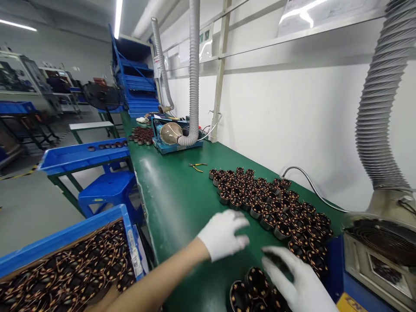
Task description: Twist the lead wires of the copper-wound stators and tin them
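My left hand [225, 234], in a white glove, is above the green bench with its fingers spread and nothing in them. Just beyond it stands a large cluster of wound motor stators [256, 210], black rings with copper wire ends, packed close together. My right hand [294, 275], also gloved in white, is at the lower right with thumb and fingers apart. It is between that cluster and a smaller group of stators [256, 281] at the near edge of the view. Its palm is hidden, and whether it touches the near stators cannot be made out.
A blue crate [125, 216] full of stators stands at the lower left, beside a blue stool [107, 188]. Yellow-handled pliers [197, 166] lie on the green bench [172, 195]. A fume-hose machine [177, 134] is farther back; another device [377, 255] is at the right.
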`<state>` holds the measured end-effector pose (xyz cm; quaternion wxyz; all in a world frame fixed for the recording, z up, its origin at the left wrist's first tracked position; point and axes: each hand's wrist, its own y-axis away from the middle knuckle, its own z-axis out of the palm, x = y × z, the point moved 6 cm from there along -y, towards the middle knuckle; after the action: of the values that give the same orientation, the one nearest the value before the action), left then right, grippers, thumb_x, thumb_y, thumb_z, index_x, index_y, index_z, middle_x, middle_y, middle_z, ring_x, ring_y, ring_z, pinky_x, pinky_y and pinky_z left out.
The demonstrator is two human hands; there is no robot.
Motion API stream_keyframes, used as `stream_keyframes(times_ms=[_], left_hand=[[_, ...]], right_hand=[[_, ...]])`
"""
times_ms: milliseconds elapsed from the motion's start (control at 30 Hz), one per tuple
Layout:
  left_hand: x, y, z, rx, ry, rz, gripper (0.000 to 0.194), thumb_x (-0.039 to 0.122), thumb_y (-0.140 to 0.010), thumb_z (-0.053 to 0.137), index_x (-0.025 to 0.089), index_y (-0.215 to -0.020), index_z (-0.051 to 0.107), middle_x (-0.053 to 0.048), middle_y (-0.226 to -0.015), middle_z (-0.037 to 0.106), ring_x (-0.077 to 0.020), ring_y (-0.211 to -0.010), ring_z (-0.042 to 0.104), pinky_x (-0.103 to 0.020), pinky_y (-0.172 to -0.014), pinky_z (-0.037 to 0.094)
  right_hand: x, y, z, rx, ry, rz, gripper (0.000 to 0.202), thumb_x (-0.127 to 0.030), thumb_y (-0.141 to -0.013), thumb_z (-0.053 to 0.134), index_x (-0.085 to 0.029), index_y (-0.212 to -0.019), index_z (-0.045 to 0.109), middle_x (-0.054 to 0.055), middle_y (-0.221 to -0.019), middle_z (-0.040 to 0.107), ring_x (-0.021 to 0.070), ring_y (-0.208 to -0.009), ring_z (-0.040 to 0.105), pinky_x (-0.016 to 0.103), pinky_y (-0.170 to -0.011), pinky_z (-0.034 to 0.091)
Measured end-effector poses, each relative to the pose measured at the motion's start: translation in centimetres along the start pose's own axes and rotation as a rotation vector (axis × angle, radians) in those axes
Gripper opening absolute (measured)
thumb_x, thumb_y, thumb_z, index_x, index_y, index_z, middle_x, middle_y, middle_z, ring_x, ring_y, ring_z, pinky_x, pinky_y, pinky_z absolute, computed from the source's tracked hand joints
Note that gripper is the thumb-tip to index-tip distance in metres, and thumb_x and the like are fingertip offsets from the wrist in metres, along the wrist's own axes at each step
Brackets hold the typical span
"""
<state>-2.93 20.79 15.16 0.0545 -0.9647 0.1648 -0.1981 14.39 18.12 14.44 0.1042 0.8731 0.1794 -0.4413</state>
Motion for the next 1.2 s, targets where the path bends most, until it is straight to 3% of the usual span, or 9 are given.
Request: stream_keyframes(times_ms=[33,100,233,433,600,833,933,1033,1200], left_hand=[[-2.0,-1.6,-0.3,0.026,-0.017,-0.057,0.041,0.045,-0.080,0.052,0.032,-0.118,0.050,0.000,-0.132,0.049,-0.0205,-0.120,0.045,-0.035,-0.102,0.038],[-6.2,-4.8,-0.4,0.042,-0.048,-0.176,0.052,0.051,-0.078,0.052,0.025,-0.123,0.046,-0.007,-0.136,0.043,-0.0253,-0.127,0.036,-0.041,-0.103,0.035],[-12.4,-9.9,0.3,0.005,-0.098,-0.305,0.072,0.062,-0.069,0.060,0.025,-0.128,0.041,-0.010,-0.145,0.028,-0.0362,-0.133,0.020,-0.057,-0.104,0.025],[-16.2,-14.7,1.2,-0.058,-0.144,-0.320,0.069,0.065,-0.072,0.054,0.026,-0.128,0.041,-0.007,-0.148,0.021,-0.0358,-0.135,0.010,-0.059,-0.107,0.010],[-18.0,-17.2,2.4,-0.182,-0.130,-0.285,0.071,0.068,-0.070,0.054,0.027,-0.127,0.042,-0.007,-0.144,0.030,-0.0352,-0.131,0.021,-0.057,-0.104,0.019],[-19.1,-18.7,3.0,-0.245,-0.174,-0.341,0.064,0.066,-0.073,0.050,0.029,-0.125,0.045,-0.005,-0.147,0.022,-0.0391,-0.134,0.010,-0.065,-0.104,0.009],[-19.3,-19.4,2.6,-0.336,-0.169,-0.387,0.063,0.064,-0.070,0.056,0.029,-0.122,0.048,-0.006,-0.143,0.030,-0.0402,-0.130,0.019,-0.066,-0.099,0.021],[-19.5,-19.9,2.2,-0.419,-0.151,-0.393,0.059,0.060,-0.071,0.059,0.026,-0.118,0.051,-0.008,-0.134,0.041,-0.0363,-0.125,0.032,-0.059,-0.094,0.035],[-19.4,-18.3,1.8,-0.449,-0.146,-0.380,0.045,0.051,-0.080,0.055,0.021,-0.114,0.052,-0.009,-0.128,0.046,-0.0285,-0.116,0.044,-0.051,-0.093,0.040]], right_hand=[[-0.2,-1.7,-0.4,0.104,0.211,0.004,0.030,-0.043,-0.080,0.053,-0.026,-0.102,0.061,0.008,-0.108,0.061,0.0300,-0.105,0.052,0.049,-0.095,0.037],[-0.8,-5.6,0.1,0.143,0.490,-0.039,0.032,-0.039,-0.080,0.050,-0.027,-0.107,0.060,0.006,-0.120,0.056,0.0288,-0.112,0.048,0.047,-0.096,0.036],[-0.1,-13.7,1.4,0.157,0.672,0.057,0.042,-0.037,-0.083,0.043,-0.031,-0.124,0.050,0.004,-0.137,0.043,0.0278,-0.118,0.044,0.041,-0.093,0.040],[1.3,-23.4,2.4,0.059,0.748,0.061,0.049,-0.038,-0.084,0.038,-0.032,-0.133,0.040,0.004,-0.144,0.033,0.0296,-0.121,0.042,0.041,-0.093,0.039],[2.4,-29.1,2.9,-0.162,0.850,0.019,0.052,-0.029,-0.081,0.043,-0.037,-0.132,0.041,-0.002,-0.147,0.028,0.0281,-0.126,0.037,0.040,-0.097,0.037],[3.3,-32.3,4.3,-0.407,1.014,0.091,0.060,-0.027,-0.062,0.063,-0.044,-0.119,0.055,-0.004,-0.148,0.027,0.0435,-0.126,0.031,0.059,-0.091,0.038],[3.2,-32.8,4.8,-0.447,1.041,0.094,0.062,-0.028,-0.061,0.066,-0.043,-0.120,0.053,-0.001,-0.147,0.026,0.0389,-0.122,0.040,0.054,-0.091,0.040],[3.1,-33.2,5.0,-0.472,1.051,0.093,0.065,-0.029,-0.062,0.067,-0.043,-0.123,0.050,0.002,-0.144,0.031,0.0336,-0.117,0.048,0.049,-0.091,0.042],[2.2,-32.2,5.5,-0.487,1.073,0.084,0.065,-0.027,-0.061,0.067,-0.040,-0.123,0.052,0.007,-0.136,0.040,0.0321,-0.109,0.055,0.047,-0.086,0.046]])
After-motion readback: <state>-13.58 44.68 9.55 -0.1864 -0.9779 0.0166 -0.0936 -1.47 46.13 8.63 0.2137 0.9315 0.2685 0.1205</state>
